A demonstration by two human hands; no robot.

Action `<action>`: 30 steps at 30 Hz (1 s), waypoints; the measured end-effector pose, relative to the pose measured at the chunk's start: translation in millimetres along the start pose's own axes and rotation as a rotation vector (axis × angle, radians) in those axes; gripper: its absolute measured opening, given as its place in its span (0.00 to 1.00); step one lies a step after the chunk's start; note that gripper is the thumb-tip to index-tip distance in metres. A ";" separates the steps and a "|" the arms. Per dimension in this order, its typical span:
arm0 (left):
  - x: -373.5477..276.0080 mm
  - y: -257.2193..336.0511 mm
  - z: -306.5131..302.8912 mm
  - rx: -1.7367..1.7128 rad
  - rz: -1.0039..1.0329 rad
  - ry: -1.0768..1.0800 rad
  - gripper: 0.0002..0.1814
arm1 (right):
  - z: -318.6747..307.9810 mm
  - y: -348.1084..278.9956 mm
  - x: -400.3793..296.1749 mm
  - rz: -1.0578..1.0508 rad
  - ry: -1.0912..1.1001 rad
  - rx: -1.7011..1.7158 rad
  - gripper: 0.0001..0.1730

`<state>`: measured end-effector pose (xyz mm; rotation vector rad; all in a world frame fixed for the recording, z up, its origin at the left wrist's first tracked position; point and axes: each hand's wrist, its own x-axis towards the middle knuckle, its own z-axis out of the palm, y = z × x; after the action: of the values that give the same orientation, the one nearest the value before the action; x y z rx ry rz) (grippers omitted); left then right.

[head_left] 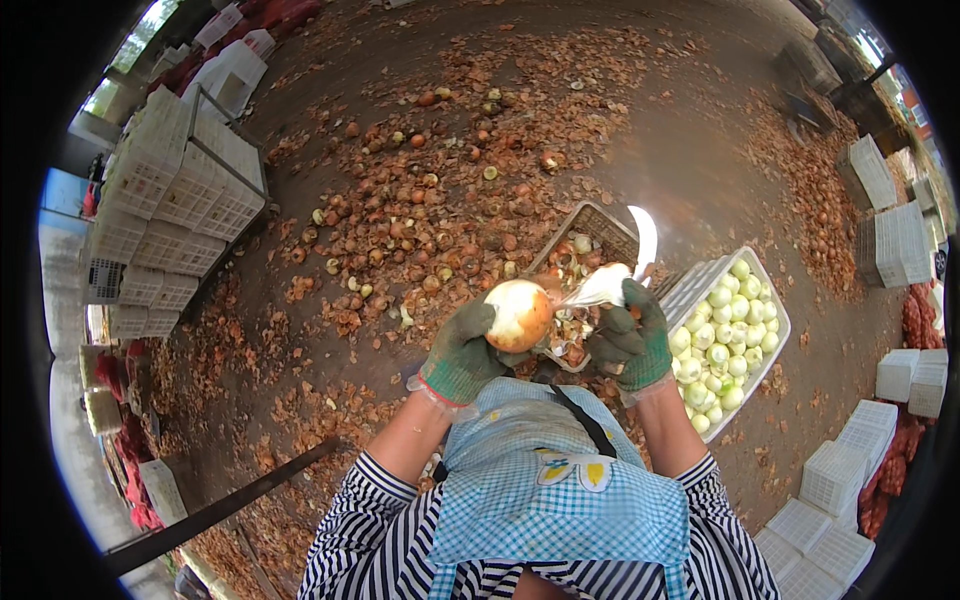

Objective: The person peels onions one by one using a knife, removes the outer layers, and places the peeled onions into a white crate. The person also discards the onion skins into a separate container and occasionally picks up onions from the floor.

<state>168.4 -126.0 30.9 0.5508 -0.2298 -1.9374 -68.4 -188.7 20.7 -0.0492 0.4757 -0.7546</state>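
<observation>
My left hand (pixel 470 350), in a soiled green work glove over a clear plastic one, grips a large, partly peeled onion (pixel 519 316). White flesh shows on the onion's left side, and brownish-orange skin covers the right. My right hand (pixel 632 335), gloved alike, is closed around a knife with a curved, shiny blade (pixel 644 238) that points away from me. A pale strip of peel (pixel 602 287) stretches from the onion to my right fingers. The knife's handle is hidden in the glove. Below the hands, a plastic crate (pixel 559 246) holds peel scraps and onion trimmings.
To the right stands a white crate (pixel 780 330) filled with peeled onions (pixel 720 337). Loose onions and skins (pixel 420 232) litter the floor ahead. Stacked white crates (pixel 180 180) rise at left, more crates (pixel 840 472) at right. A dark bar (pixel 225 506) juts in at lower left.
</observation>
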 end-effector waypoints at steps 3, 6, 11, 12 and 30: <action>-0.5 2.1 -5.7 -0.131 0.141 0.273 0.40 | -50.8 -22.0 5.3 -0.074 0.004 0.097 0.23; 7.1 5.2 -18.8 -0.073 0.199 0.281 0.39 | -55.1 -23.9 1.8 -0.232 0.390 -1.392 0.17; 26.4 -7.7 -9.1 -0.022 0.178 0.449 0.36 | 9.0 21.0 4.6 -0.114 0.134 -1.723 0.38; 28.2 -7.9 -7.6 -0.017 0.179 0.424 0.35 | 21.7 23.8 7.3 -0.053 0.124 -1.722 0.39; 22.4 -28.3 -29.3 0.248 0.323 0.644 0.32 | -15.5 57.6 -1.2 -0.070 0.212 -1.340 0.26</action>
<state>151.8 -131.7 -12.1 1.1902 -0.1330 -1.3461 -38.6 -143.8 -4.8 -1.2457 1.1185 -0.3925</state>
